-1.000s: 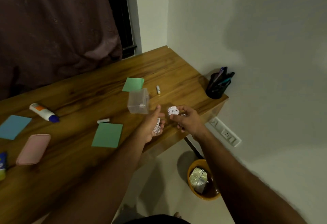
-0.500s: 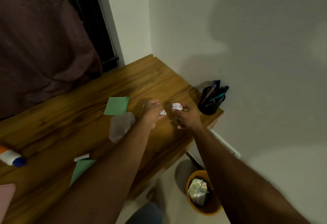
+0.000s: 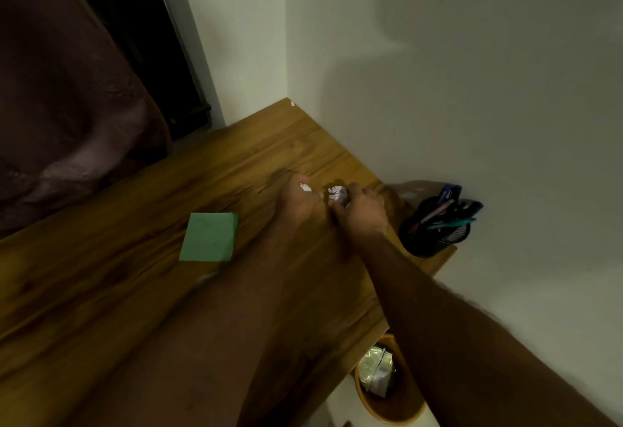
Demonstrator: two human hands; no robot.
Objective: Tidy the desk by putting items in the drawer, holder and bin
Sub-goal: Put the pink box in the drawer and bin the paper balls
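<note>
So both hands were out over the desk [image 3: 101,291], pretty much dead centre of the frame, almost knuckle to knuckle. The right hand [image 3: 362,212] had its fingers curled round a paper ball [image 3: 338,194], which stuck out at the top of the fist, white and crumpled. The left hand [image 3: 296,205] was clenched too, and a small scrap [image 3: 305,187] of white paper peeked out by its fingertips, so it was gripping a wad of its own. How much paper was tucked inside that fist, I couldn't tell. Neither hand looked loose at all; fingers were folded in tight on both.

Both forearms ran in from the bottom of the frame, the left one broad and covering a big chunk of the wood.

Left of the hands, a green note pad [image 3: 209,237] lay flat on the desk, well apart from them. Over at the right edge of the desk, by the wall, stood the black holder [image 3: 435,236] with pens [image 3: 451,214] poking out at angles, near the right hand but not touching it. Down at the lower right, on the floor below the desk edge, sat the orange bin [image 3: 391,408] with something shiny and crumpled already inside. Upper left was just a dark curtain [image 3: 67,89].
</note>
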